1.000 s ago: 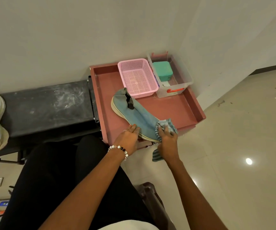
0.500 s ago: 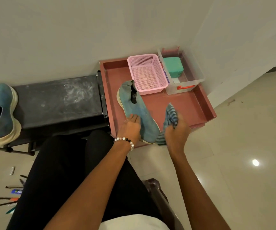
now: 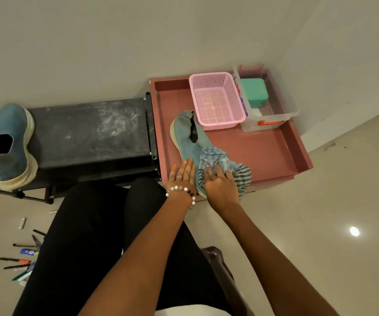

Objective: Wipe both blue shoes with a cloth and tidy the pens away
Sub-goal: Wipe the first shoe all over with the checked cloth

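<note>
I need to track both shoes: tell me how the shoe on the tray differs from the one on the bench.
The tray shoe lies flattened under a cloth, both hands on it; the bench shoe stands untouched, opening agape. Both are blue with pale soles.

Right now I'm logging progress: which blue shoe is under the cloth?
The shoe on the red tray: this blue shoe has the striped cloth over its toe. The other shoe stands bare on the black bench.
</note>
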Motion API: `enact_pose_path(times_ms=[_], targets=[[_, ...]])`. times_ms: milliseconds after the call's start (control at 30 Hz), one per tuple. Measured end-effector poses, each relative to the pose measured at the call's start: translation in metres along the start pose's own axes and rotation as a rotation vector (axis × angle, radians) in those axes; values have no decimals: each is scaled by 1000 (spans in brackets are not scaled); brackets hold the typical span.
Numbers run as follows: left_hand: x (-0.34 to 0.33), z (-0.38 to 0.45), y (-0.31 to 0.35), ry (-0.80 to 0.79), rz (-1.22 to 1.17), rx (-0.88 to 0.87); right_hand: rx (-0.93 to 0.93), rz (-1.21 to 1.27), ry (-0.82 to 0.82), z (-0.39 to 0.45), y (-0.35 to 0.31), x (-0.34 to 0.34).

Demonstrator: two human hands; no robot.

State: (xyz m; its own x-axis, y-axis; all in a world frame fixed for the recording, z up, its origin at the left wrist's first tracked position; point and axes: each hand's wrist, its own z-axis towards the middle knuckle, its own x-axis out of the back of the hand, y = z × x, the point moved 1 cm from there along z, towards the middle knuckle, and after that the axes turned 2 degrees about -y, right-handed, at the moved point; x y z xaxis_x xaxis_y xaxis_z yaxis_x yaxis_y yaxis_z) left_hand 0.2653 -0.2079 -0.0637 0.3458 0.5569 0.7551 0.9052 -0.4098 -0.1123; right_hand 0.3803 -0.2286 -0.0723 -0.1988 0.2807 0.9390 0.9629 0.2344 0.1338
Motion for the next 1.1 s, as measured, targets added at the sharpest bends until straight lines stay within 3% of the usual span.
enact_pose_path(times_ms=[167,367,533,667,833,967,1100], targets=[[-5,4,-1,1,-10,-21,135,-236,67,23,10,2],[-5,8,-3,1,10,-34,233,-202,-1,60,12,14],[-1,10,-3,145,-68,24,318,-139,20,27,17,-5],[5,14,-10,268,-144,-36,438,-152,-29,2,22,-8],[0,24,-8,174,-196,-27,319,-123,-61,14,21,-4],[-3,30,-10,145,-251,-24,200,-108,51,44,15,10],[-4,33,-12,102,-278,-32,156,-122,-7,62,9,18]])
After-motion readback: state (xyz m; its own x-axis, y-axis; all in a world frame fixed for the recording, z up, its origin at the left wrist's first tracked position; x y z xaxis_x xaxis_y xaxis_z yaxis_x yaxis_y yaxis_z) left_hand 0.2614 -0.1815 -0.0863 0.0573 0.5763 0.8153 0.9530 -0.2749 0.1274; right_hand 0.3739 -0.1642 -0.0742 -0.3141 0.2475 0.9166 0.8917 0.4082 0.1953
